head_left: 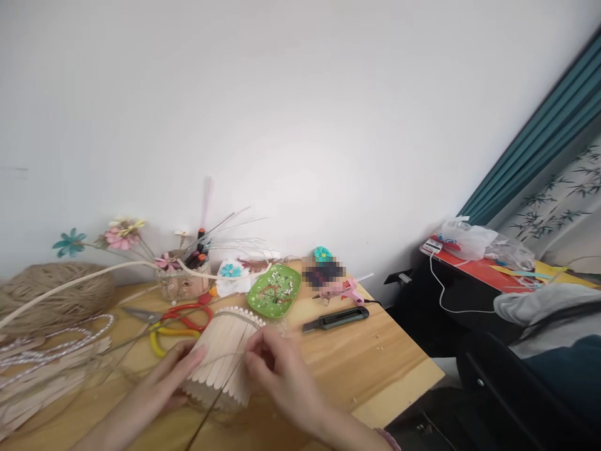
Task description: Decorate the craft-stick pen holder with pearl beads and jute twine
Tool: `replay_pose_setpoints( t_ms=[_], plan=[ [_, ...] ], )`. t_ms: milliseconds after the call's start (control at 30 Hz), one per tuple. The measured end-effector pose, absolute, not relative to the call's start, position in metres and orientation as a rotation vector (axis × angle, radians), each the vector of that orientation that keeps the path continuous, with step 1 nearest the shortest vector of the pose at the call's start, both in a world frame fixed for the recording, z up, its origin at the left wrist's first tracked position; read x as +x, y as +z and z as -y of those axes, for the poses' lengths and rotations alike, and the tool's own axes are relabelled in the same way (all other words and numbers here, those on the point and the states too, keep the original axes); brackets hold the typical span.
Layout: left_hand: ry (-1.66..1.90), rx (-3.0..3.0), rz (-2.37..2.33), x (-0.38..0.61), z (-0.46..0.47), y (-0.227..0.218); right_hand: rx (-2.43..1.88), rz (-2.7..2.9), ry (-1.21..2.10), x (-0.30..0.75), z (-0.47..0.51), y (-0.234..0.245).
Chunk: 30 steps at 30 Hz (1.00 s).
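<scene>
A tapered cup of pale craft sticks [220,347] lies tilted above the front of the table. Its far rim is edged with small white beads. My left hand [171,376] is closed on the cup's left side, thumb along the sticks. A thin strand of twine [224,359] runs across the sticks towards my right hand [277,366]. That hand is pinched at the cup's right side, on the twine as far as I can see; its fingertips are slightly blurred. A dark thin cord or stick [206,416] slants down from the cup.
Scissors with red and yellow handles [188,318] lie behind the cup. A green dish of beads [275,291], a box cutter [335,319] and a pink glue gun [340,290] are to the right. Left are a twine ball [56,294] and loose craft sticks [51,394]. A person's sleeve [530,307] shows at right.
</scene>
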<state>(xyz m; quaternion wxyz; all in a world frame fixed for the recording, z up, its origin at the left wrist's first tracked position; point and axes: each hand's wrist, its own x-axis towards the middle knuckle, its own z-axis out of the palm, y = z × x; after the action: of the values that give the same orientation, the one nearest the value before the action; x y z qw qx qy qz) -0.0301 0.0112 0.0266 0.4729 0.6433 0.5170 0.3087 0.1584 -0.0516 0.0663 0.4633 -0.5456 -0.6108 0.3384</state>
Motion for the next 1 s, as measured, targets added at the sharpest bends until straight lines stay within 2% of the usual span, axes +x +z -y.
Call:
replay_pose_setpoints(
  t_ms=[233,367,533,667,1000],
  plan=[
    [0.845,1.526,-1.210,-0.043,-0.014,0.043,-1.365,1.288,0.940,0.149,0.051,0.053],
    [0.969,1.493,-0.975,-0.047,-0.018,0.044,-1.385,1.199,0.988,0.152,0.050,0.054],
    [0.882,1.396,-0.801,-0.046,-0.012,0.058,-1.407,1.276,0.920,0.151,0.052,0.064],
    [0.860,1.435,-0.862,-0.042,-0.008,0.067,-1.431,1.353,0.878,0.149,0.056,0.069],
    [0.964,1.764,-0.765,-0.040,-0.020,0.052,-1.474,1.512,0.802,0.151,0.065,0.069]
  ],
)
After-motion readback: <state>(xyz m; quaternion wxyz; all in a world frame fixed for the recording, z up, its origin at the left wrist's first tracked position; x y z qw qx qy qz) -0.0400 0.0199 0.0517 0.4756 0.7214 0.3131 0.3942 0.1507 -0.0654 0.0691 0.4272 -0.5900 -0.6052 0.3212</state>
